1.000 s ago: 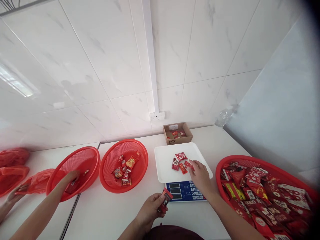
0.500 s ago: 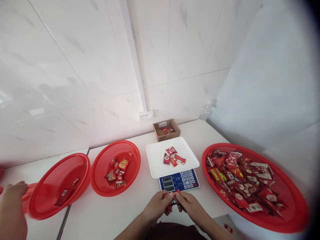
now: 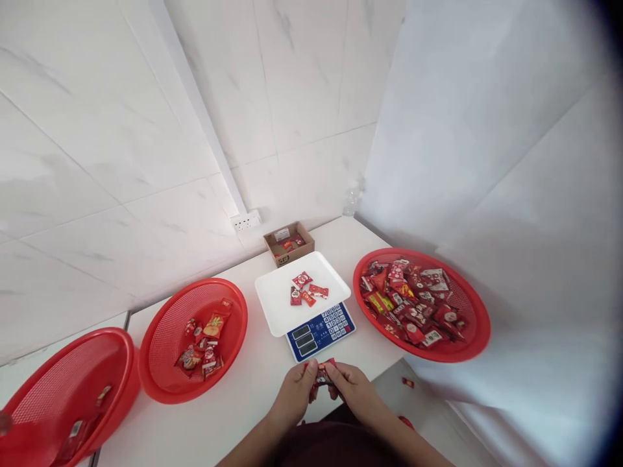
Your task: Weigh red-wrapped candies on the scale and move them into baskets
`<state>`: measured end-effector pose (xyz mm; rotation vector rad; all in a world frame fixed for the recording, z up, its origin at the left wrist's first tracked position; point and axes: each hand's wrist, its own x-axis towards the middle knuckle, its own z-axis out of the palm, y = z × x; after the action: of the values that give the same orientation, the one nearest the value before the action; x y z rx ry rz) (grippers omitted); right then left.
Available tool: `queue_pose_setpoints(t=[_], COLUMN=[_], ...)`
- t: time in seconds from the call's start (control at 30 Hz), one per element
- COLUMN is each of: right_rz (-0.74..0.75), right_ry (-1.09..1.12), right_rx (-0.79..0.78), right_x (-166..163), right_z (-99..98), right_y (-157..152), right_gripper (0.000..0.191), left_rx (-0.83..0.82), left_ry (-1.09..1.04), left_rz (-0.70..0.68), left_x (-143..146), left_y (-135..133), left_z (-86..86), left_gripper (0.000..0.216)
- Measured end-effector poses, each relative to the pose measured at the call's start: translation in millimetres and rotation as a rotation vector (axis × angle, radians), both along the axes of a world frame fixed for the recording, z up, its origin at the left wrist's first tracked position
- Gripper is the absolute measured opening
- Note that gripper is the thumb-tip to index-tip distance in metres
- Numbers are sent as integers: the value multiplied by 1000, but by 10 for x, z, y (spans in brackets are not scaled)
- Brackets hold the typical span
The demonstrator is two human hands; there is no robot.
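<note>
My left hand (image 3: 293, 390) and my right hand (image 3: 354, 389) are together at the table's front edge. Between their thumbs and fingers they pinch a small red and dark snack packet (image 3: 323, 374). Just beyond them stands a scale with a blue keypad panel (image 3: 318, 338) and a white weighing tray (image 3: 272, 299). Several small red packets (image 3: 308, 297) lie in the middle of that tray. To the right, a red basket (image 3: 479, 324) holds a heap of mostly red packets (image 3: 413, 301).
Another red basket (image 3: 160, 344) with several packets stands left of the scale. Farther left is a third red basket (image 3: 117, 353), with part of another person's hand (image 3: 4, 423) beside it. Behind the tray sits a cardboard box (image 3: 296, 254). A small red packet (image 3: 407, 383) lies below the table.
The view has swung to the right, so the baskets and scale appear farther left. My hands still hold the packet, whose face shows more now. The other person's hand has mostly left the frame.
</note>
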<state>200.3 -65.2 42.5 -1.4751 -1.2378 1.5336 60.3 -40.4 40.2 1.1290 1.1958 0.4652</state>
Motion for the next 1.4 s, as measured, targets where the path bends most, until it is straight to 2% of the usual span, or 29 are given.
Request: queue_pose_setpoints(t=[0.1,0.2,0.33,0.53,0.63,0.83,0.93,1.0,1.17,1.23,1.3,1.4], right_rz=[-87,-88,-47,-15,-29,-46,-57,-41,-21,-1,27,-16], right_ry=[45,52,24,39,39,35,106,136,79,87,163,367], right_rx=[-69,-104,-80,-65,-76,-109,-146,-151,-47,-27,-58,-187], right_x=[-6,11,32,-28,-34,10,16,20,49,54,51,36], right_z=[-76,-124,-56,30,-35,-192,-195,-166,-101,-92,-87,-85], right_y=[-81,-153,-196,-212,-225,-221,-194,-164,-44,7,48,97], right_gripper=[56,56,57,58,58,50,44,41,30,29,32,41], left_rx=[-115,-82,-33,-97,-110,-6,4,-47,-456,-558,-550,-426], left_ry=[-105,-55,45,5,-9,35,45,13,-161,-227,-301,-356], left_rz=[-21,-53,-106,-124,-121,-121,-99,-68,59,111,167,210], left_x=[49,69,33,-56,-66,-71,-94,-106,-124,-142,-167,-191], left_y=[-31,-37,-26,-44,-40,4,13,11,38,72,107,140], left_z=[-36,-48,-57,-112,-107,-74,-56,-41,-23,-9,22,84], left_gripper=[62,60,58,57,56,50,46,47,59,54,39,26])
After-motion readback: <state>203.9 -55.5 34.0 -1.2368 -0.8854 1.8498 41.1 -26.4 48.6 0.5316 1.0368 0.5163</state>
